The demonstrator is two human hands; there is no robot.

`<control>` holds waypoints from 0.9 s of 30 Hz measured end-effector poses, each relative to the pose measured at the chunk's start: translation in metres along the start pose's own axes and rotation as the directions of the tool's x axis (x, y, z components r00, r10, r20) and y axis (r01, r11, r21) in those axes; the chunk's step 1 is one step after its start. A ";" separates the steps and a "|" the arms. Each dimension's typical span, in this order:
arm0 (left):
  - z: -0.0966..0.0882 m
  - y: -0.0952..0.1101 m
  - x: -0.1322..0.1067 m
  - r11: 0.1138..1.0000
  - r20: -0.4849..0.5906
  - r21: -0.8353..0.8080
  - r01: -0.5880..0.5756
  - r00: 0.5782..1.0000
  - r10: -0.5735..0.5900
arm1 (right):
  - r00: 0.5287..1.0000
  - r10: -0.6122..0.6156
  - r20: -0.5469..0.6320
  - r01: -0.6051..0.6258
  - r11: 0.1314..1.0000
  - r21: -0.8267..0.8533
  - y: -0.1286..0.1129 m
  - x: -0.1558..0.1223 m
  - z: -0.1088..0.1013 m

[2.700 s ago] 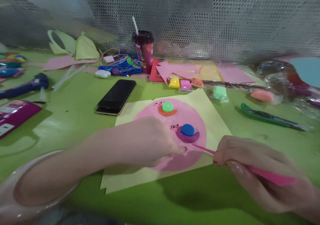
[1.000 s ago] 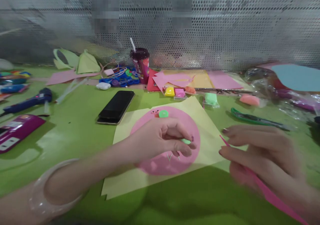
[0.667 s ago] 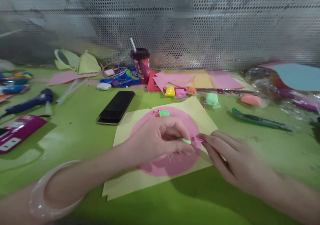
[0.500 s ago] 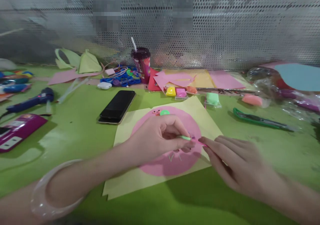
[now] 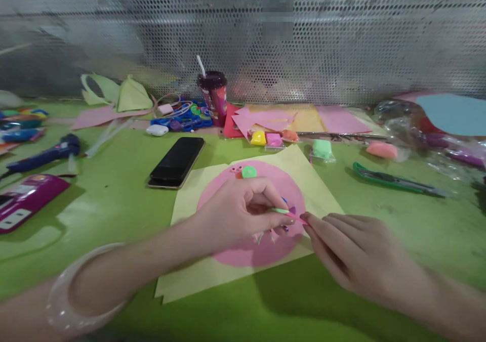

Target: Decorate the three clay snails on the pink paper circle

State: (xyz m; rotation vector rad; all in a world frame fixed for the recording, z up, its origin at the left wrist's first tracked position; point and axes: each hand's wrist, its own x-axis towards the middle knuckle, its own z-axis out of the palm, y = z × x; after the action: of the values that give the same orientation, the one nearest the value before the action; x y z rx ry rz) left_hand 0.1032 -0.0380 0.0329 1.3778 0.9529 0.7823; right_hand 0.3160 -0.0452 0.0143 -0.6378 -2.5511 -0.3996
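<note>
At frame centre, the left hand (image 5: 235, 213) pinches a green clay bit (image 5: 280, 211) over the pink disc (image 5: 243, 246); the right hand (image 5: 357, 253) grips a pink tool (image 5: 295, 217), its tip touching the bit.

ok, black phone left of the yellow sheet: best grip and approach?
Judging by its pose, take the phone across its two long edges near the middle, coming from above. It lies flat, screen up, long axis running toward the cup, with bare green table along both edges. The left hand is nearer.
</note>
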 end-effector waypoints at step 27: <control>0.001 -0.003 0.002 0.999 0.044 -0.018 0.042 0.998 -0.041 | 0.991 0.130 0.038 -0.131 0.991 0.027 0.002 0.000 0.004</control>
State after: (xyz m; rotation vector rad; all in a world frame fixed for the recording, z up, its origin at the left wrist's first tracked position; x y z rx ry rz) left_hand 0.1045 -0.0368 0.0295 1.3495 0.9348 0.7254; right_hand 0.3158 -0.0418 0.0112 -0.8031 -2.5270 -0.3075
